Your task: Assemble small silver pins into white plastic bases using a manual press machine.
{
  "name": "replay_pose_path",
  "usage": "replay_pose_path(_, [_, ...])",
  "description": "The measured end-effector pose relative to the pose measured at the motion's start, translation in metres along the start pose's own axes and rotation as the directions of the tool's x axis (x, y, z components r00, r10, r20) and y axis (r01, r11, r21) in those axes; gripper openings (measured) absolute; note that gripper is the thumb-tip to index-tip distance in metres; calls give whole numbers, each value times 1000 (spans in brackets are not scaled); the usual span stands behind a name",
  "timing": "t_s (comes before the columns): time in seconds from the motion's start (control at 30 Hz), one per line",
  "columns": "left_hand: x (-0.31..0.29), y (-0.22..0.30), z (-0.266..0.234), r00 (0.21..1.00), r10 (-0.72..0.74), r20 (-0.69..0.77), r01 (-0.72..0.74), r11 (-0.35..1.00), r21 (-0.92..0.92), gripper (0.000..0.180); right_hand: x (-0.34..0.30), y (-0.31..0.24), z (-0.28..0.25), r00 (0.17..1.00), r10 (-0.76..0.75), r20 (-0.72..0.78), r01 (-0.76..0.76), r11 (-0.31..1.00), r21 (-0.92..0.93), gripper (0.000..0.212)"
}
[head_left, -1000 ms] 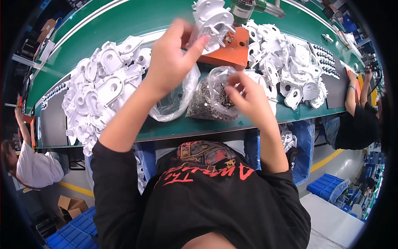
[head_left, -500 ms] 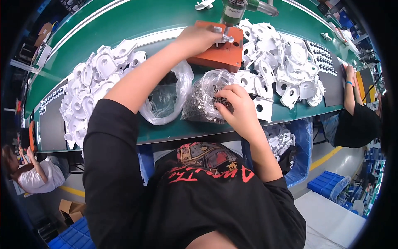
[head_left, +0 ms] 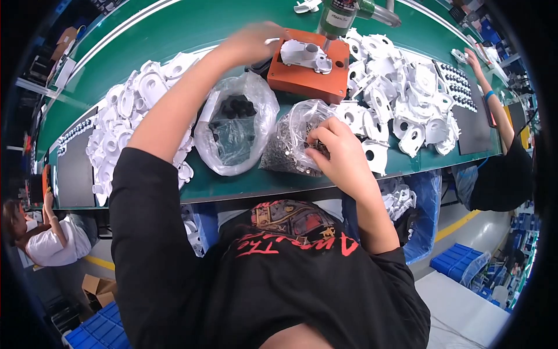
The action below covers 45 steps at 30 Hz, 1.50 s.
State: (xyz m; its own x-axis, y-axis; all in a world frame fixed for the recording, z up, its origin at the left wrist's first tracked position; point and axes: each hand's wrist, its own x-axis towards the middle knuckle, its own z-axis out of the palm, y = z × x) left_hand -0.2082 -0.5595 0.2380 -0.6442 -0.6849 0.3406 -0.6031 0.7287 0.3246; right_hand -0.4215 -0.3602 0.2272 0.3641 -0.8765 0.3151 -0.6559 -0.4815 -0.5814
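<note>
My left hand (head_left: 256, 42), smeared by motion, is beside the upper left of an orange block fixture (head_left: 311, 84); its fingers are too blurred to read. A white plastic part (head_left: 299, 53) with a round tube lies on the fixture, beneath a green-bodied power screwdriver (head_left: 337, 22). My right hand (head_left: 340, 152) reaches into a clear plastic bag of small metal screws (head_left: 285, 145). Its thumb and fingers are curled together; what lies between the fingertips is hidden. Left of that bag stands an open clear bag (head_left: 264, 116) with several black round pieces (head_left: 237, 107) inside.
Piles of white plastic parts lie on the green bench at left (head_left: 113, 136) and right (head_left: 427, 87). A black tray of small dark pieces (head_left: 456, 87) stands farther right. Below the bench edge hangs a blue-lined bin (head_left: 423, 212). Co-workers are at the far left (head_left: 64, 235) and right (head_left: 503, 174).
My left hand has moved left and up off the white part, leaving it on the fixture. My right hand stays in the screw bag. The right co-worker's arm has reached farther over the bench.
</note>
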Motion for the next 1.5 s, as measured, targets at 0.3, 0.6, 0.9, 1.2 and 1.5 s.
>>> replay_pose_path(0.3, [-54,-51,-73,886,-430,172,396,896,201,26,0,2,1,999,40,24,-42,995,90,14])
replay_pose_path(0.6, [-76,-40,-85,792,-567,225,563,822,88,25,0,9,3,982,182,-45,-166,956,242,9])
replay_pose_path(0.9, [-34,3,-28,964,-246,101,249,969,-13,26,4,16,-12,940,341,25,-285,741,608,10])
replay_pose_path(1.2, [-9,27,-7,948,-198,249,180,979,90,21,3,18,-10,936,350,21,-279,706,651,10])
replay_pose_path(1.5, [-69,22,-25,703,-398,589,344,916,209,20,-5,23,-13,924,382,28,-285,639,714,9])
